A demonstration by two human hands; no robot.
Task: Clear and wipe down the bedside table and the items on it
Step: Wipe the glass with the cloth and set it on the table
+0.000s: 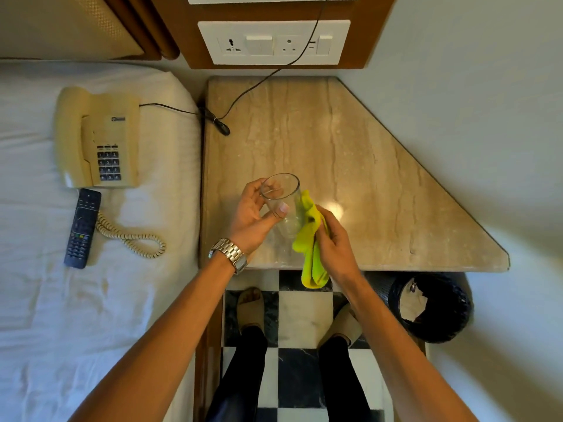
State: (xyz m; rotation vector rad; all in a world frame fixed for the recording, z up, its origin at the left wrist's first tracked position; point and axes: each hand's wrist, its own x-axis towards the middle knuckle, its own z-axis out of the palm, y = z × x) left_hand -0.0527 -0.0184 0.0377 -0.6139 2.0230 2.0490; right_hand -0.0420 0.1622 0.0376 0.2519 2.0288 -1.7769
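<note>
I have a single view, worn on the person's head, looking steeply down and slightly forward. It sits close above the bedside table (350, 153), whose marble top fills the middle of the frame. The wide lens bends the edges: the bed (76, 300) runs down the left, the wall switch panel (274, 42) lies along the top, and the checkered floor (301, 315) shows below between both forearms. No second view overlaps.

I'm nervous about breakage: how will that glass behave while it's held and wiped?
The glass looks thin and clear, so probably fragile. Its smooth wall may slip in the left hand. Round and tall, it would likely roll or tip on the table.
</note>
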